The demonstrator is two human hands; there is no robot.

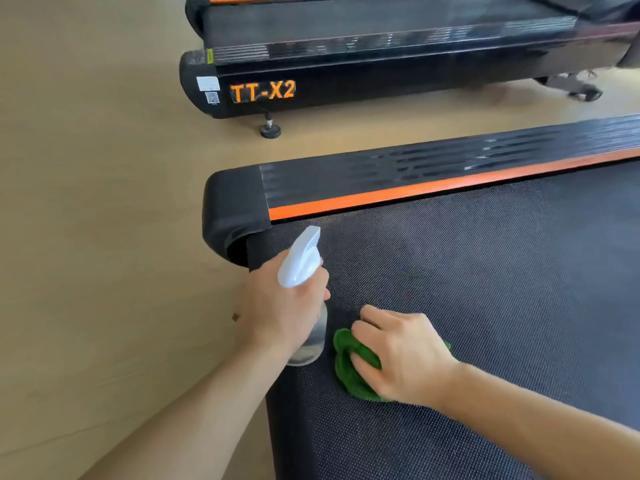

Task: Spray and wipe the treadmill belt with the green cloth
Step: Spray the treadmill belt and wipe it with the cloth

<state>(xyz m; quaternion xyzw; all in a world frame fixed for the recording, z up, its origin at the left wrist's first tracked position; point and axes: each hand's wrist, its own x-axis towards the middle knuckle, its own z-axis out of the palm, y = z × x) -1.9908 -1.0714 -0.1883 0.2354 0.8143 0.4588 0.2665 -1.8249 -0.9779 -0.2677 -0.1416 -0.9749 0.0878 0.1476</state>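
The dark textured treadmill belt (485, 289) fills the right and lower part of the head view. My left hand (280, 306) is shut around a clear spray bottle (301, 261) with a white trigger head, held at the belt's rear left end with the nozzle pointing away over the belt. My right hand (398, 351) presses a bunched green cloth (349, 365) flat on the belt, just right of the bottle. Most of the cloth is hidden under my fingers and palm.
An orange stripe and a black ribbed side rail (433, 174) run along the belt's far edge, ending in a rounded black end cap (228, 216). A second treadmill (346, 81) marked TT-X2 stands beyond on the tan wooden floor (104, 237).
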